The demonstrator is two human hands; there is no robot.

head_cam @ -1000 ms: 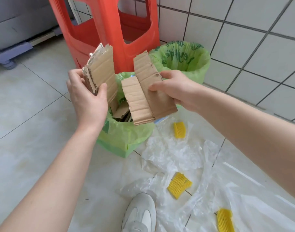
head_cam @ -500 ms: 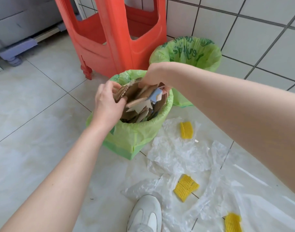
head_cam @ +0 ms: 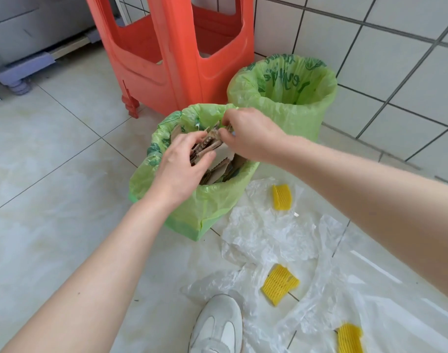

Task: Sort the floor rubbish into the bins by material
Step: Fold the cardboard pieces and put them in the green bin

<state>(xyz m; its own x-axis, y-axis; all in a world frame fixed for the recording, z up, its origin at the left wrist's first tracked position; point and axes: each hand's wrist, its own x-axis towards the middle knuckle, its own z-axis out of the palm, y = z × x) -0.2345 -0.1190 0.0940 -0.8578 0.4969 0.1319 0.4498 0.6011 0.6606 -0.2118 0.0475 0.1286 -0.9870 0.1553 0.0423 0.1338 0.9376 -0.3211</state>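
Plastic sheets (head_cam: 273, 233) are lying crumpled on the floor just in front of the near bin (head_cam: 212, 210), likely waiting their turn, since the far bin (head_cam: 294, 118) behind it is standing open and looks meant for another material. Cardboard (head_cam: 219, 165) is crowding the near bin's mouth, with pieces sticking up at its rim, which is probably why both hands are working there: the load needs packing down. Both arms are reaching forward over the near bin. The left hand (head_cam: 182, 164) is hovering palm-down at its front rim, fingers curled round a wad of cardboard. The right hand (head_cam: 248, 133) is bending over its back rim, fingers pinching a strip. Yellow foam nets (head_cam: 280, 284) are lying scattered among the sheets.
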